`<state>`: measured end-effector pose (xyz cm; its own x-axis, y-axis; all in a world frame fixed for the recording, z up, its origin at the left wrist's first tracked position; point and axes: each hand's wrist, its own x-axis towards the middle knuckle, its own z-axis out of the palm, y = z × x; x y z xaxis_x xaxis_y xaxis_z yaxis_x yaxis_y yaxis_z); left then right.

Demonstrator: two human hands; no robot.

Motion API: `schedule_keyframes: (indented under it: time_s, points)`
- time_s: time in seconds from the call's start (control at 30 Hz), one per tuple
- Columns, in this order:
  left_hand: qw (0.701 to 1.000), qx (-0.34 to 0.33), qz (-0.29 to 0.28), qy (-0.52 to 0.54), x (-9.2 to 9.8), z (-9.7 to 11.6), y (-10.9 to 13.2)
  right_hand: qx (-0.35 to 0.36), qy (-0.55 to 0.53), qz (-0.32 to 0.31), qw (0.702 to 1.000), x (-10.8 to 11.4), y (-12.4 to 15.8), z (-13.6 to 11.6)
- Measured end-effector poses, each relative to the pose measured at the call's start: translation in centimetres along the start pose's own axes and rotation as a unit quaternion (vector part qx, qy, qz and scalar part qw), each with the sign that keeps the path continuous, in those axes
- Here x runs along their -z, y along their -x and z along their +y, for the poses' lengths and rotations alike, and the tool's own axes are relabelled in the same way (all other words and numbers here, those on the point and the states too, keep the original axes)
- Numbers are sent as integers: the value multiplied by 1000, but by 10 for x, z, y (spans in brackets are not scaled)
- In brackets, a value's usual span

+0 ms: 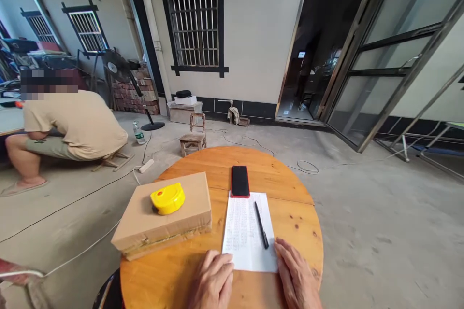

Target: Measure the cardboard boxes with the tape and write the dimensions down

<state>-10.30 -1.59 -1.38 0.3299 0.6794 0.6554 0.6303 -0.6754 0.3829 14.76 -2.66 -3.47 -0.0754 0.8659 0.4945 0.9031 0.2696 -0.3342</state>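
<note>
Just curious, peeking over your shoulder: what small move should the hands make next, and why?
Perhaps the right hand should pick up the pen: it lies loose on the paper, close to that hand, while the left hand rests by the paper's left side.

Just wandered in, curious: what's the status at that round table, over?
Left hand at paper's near-left corner, right hand at its right edge. Paper flat on table. Possibly in the way: pen lying on it, phone at far edge.

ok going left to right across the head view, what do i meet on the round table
Cardboard box with a tape measure on top → phone → pen → right hand
</note>
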Motion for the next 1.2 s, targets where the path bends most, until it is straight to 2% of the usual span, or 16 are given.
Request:
schedule_keyframes:
  time_s: [0.17,0.27,0.33,0.47,0.53,0.8,1.2]
  points:
    - [990,-94,-12,-100,-3,-20,10,25,44,-16,999,1,-4,-4]
    - [985,-113,-16,-127,-2,-21,15,22,55,-30,998,5,-6,-9]
    - [989,-81,-19,-124,1,-11,16,12,60,-54,997,10,-6,-14]
    - [993,40,-52,-99,2,19,15,-12,62,-100,993,18,-11,-20]
    - [992,68,-61,-86,0,28,15,-19,60,-108,992,20,-14,-18]
    - [994,65,-54,-64,-2,27,15,-20,55,-110,992,18,-13,-12]
    - [989,104,-89,-62,-4,24,17,-11,54,-112,992,14,-26,-11]
